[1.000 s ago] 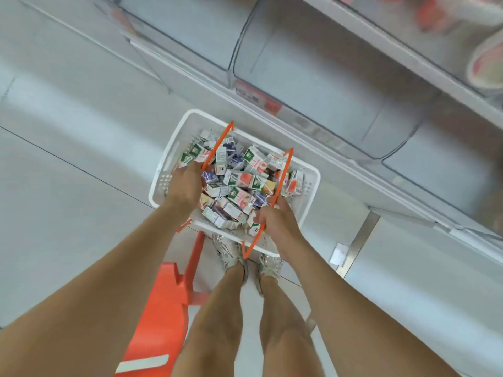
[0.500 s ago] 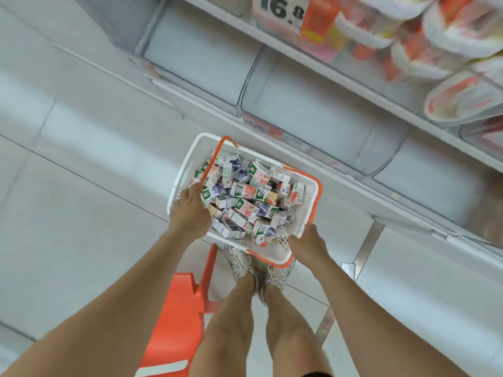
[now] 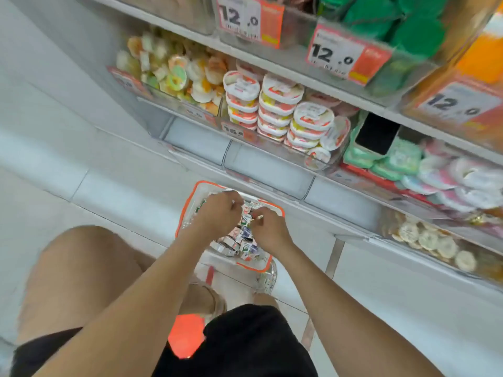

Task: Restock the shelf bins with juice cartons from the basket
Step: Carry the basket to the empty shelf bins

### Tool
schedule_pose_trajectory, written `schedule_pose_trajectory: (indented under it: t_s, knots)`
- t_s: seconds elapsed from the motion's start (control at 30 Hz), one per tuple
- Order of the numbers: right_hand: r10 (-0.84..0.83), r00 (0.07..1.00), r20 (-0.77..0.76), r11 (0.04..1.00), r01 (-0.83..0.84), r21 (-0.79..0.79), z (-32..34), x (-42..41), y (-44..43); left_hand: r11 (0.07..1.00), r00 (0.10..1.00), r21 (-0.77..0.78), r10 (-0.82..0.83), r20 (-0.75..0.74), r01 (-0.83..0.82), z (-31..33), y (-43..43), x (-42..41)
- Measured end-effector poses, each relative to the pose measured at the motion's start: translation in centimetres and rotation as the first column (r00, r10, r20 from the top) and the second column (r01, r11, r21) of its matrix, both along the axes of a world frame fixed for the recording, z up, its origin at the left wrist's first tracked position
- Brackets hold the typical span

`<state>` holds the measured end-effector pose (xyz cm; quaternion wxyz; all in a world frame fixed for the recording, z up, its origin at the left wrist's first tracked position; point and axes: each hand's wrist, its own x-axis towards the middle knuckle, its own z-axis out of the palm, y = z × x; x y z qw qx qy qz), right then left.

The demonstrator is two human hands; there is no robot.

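**Q:** Where do the small printed cardboard juice cartons (image 3: 239,240) lie?

**A:** They are heaped loose in the white plastic basket (image 3: 194,186) with an orange rim. The pile reaches about rim height, and most cartons lie on their sides at odd angles. The clear plastic shelf bins (image 3: 266,170), which look bare, stand just beyond the basket's far side and higher up.

**Q:** How are the hands set?

**A:** The left hand (image 3: 217,213) is over the far end of the basket, and the right hand (image 3: 270,231) is just beside it, nearer the middle. The fingers of both curl down into the heap and touch cartons. Blur hides whether either hand has closed round one.

**Q:** How should a carton handle?

**A:** It is probably light, stiff along its edges, yielding on its broad faces, and smooth enough to slip. A hard squeeze could dent it. The best hold is likely across the two narrow sides, with the thumb opposite the fingers. Several could be gathered at once, though a loose handful may slide apart. Neighbouring cartons will likely shift as one is drawn out.
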<state>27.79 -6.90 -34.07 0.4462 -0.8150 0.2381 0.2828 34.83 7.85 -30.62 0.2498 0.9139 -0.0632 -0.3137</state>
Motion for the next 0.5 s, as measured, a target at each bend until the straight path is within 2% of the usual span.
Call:
schedule_pose_trajectory:
  t_s: [0.3, 0.4, 0.5]
  knots:
    - [-0.051, 0.998, 0.029, 0.999, 0.051, 0.007, 1.7, 2.1, 3.8, 0.988, 0.989, -0.042, -0.148, -0.009, 0.148, 2.8, 3.0, 3.5]
    - [-0.043, 0.998, 0.055, 0.999, 0.045, -0.022, 0.2, 4.1, 5.5, 0.976, 0.977, -0.042, -0.214, -0.017, 0.213, 0.7, 5.2, 5.2]
    - [-0.066, 0.994, 0.083, 0.994, 0.072, -0.077, -4.0, 6.1, 7.4, 0.937, 0.936, -0.048, -0.348, -0.056, 0.346, -4.9, 7.8, 7.7]
